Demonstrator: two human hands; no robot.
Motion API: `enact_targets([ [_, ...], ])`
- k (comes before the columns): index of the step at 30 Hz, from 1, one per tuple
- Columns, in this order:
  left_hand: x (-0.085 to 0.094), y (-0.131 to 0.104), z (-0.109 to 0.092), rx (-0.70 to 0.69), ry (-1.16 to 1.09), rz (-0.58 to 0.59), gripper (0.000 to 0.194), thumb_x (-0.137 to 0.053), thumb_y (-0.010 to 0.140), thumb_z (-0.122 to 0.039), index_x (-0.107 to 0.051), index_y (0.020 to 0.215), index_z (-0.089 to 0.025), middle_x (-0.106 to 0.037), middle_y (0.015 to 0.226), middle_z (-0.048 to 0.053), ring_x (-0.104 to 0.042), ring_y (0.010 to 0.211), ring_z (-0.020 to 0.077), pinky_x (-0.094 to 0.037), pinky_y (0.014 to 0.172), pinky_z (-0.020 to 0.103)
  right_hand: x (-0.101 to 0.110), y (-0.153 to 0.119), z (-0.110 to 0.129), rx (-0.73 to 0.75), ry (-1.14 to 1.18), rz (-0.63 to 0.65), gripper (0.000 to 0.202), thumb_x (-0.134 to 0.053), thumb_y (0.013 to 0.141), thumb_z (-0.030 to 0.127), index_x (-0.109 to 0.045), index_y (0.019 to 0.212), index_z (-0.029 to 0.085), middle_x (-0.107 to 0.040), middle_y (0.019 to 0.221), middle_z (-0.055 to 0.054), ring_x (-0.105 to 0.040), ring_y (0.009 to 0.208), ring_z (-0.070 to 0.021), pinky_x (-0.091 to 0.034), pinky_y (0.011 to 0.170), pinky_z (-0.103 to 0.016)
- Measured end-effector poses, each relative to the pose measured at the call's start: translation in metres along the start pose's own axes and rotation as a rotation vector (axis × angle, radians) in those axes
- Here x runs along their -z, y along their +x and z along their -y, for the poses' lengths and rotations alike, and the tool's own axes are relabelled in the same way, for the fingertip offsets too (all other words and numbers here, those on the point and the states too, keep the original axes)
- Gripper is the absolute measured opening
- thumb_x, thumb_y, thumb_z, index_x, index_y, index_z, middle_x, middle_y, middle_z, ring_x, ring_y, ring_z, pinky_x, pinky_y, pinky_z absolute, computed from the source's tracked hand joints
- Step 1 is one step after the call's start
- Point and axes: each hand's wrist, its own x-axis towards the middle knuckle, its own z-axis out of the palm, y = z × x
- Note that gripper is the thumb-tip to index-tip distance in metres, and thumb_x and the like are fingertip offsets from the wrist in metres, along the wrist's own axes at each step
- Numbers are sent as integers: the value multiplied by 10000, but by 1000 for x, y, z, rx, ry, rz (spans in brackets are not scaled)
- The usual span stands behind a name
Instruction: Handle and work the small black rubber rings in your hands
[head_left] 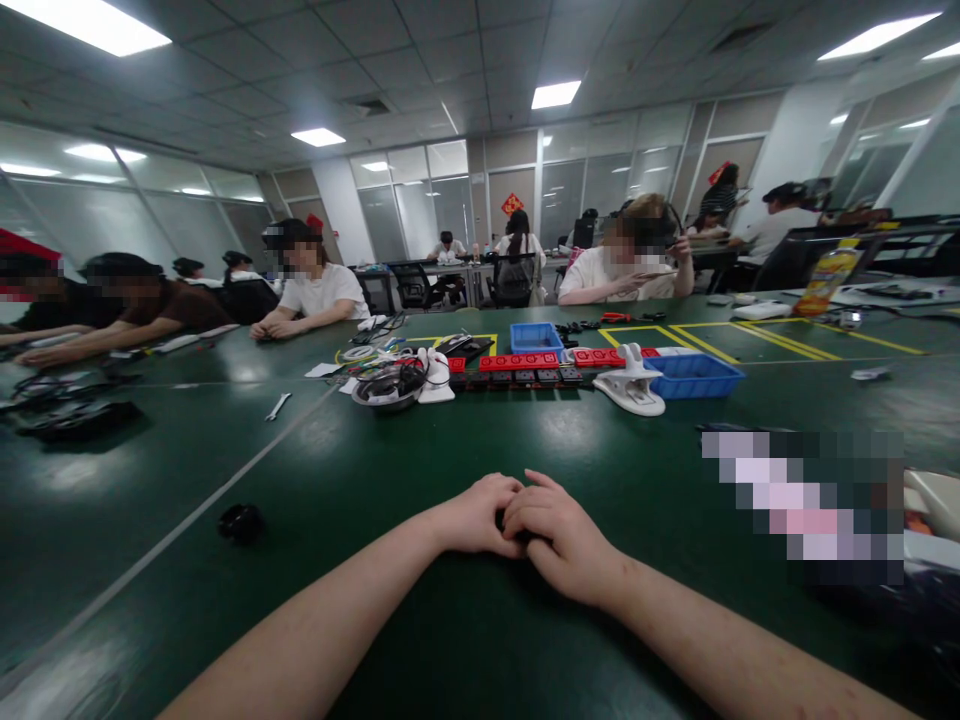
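Note:
In the middle of the near table, my left hand (476,512) and my right hand (559,530) meet with fingers bent towards each other. The right fingers lie over the left fingertips, both hands closed. A dark patch shows between them; whether it is a small object or only a gap, I cannot make out. Both hands are at or just above the green tabletop (420,640). To the left, apart from them, lies a small black round part (240,523).
Ahead stand a metal bowl of cables (386,390), red power strips (521,362), a white clamp base (631,385) and blue bins (694,376) (535,338). A wrench (278,406) lies left. A blurred-out item (810,500) is at right. Several people sit around the tables.

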Motion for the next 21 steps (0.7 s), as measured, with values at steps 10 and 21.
enact_targets([
  [10,3,-2,-9,70,-21,-80,633,-709,575,-448,-474,1116,-217,-514,1073,44,-482,964,248,-389,839,368,17,6,8,-162,-174,-118,250,-535,703,268,-523,936,178,-561,953,-66,-493,917,-214,-327,880,-417],
  [21,-15,3,-21,192,253,-242,435,-670,567,-546,-534,765,-183,-559,783,6,-526,810,206,-327,908,412,8,11,1,-494,-500,56,216,-447,810,364,-511,752,166,-558,783,-50,-526,727,-188,-356,655,-305],
])
